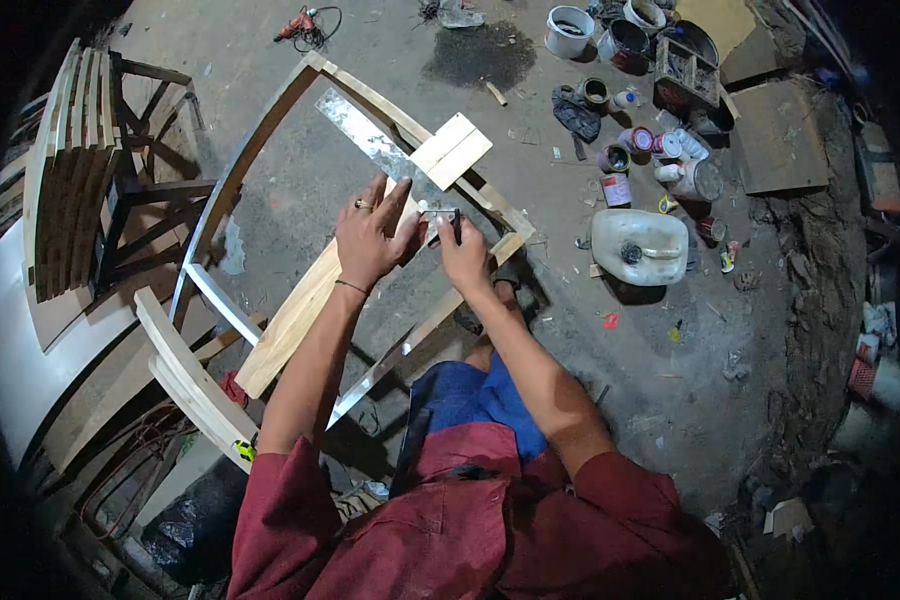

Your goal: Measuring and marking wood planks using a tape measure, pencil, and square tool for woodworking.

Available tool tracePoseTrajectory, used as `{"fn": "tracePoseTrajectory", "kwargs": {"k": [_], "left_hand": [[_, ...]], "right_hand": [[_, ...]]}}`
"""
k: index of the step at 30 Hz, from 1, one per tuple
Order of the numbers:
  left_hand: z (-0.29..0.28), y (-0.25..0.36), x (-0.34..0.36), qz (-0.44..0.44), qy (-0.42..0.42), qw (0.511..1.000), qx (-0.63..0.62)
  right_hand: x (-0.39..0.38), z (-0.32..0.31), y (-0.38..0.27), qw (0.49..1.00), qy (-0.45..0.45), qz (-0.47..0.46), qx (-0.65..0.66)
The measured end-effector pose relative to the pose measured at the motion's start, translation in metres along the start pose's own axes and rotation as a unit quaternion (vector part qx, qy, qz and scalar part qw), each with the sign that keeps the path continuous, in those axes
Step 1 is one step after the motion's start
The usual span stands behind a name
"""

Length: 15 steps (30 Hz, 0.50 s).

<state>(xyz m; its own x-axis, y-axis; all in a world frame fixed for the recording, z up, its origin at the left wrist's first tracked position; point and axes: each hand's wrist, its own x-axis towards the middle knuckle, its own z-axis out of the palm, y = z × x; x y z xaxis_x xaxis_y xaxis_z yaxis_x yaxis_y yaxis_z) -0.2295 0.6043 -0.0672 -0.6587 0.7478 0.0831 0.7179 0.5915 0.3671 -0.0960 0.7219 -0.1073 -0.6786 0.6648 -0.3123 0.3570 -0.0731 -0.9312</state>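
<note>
My left hand (372, 236) lies with its fingers stretched out at the upper end of a long pale wooden plank (298, 312), beside a flat metal strip (365, 130). Close to its thumb, my right hand (464, 256) is closed on a small tool with a dark part and a thin metal bar (438, 211); its exact kind cannot be made out. The strip runs up and left from the hands across a wooden frame (260, 150) with curved sides. Just beyond my fingers, a short pale wood block (452, 150) rests on the frame's right-hand rail.
Stacked curved wood pieces (68, 180) stand at left by a dark stand (155, 190). More curved pieces (185, 375) lean lower left near a yellow-green tape measure (245, 450). Right are a white jerrycan (660, 235), paint cans (616, 189) and buckets (568, 40). A red corded tool (298, 24) lies far off.
</note>
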Motion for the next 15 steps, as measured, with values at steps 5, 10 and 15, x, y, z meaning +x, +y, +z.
{"fn": "tracePoseTrajectory", "kwargs": {"k": [5, 10, 15], "left_hand": [[0.002, 0.002, 0.002, 0.003, 0.021, 0.999, 0.027], [-0.001, 0.005, 0.004, -0.011, 0.000, 1.000, 0.022], [-0.004, 0.006, 0.004, -0.027, -0.020, 0.999, 0.024]], "right_hand": [[0.009, -0.015, 0.007, 0.998, -0.047, 0.030, -0.017], [0.016, -0.022, 0.004, 0.998, -0.038, 0.019, -0.046], [0.014, -0.031, -0.009, 0.998, 0.028, -0.017, -0.059]]}}
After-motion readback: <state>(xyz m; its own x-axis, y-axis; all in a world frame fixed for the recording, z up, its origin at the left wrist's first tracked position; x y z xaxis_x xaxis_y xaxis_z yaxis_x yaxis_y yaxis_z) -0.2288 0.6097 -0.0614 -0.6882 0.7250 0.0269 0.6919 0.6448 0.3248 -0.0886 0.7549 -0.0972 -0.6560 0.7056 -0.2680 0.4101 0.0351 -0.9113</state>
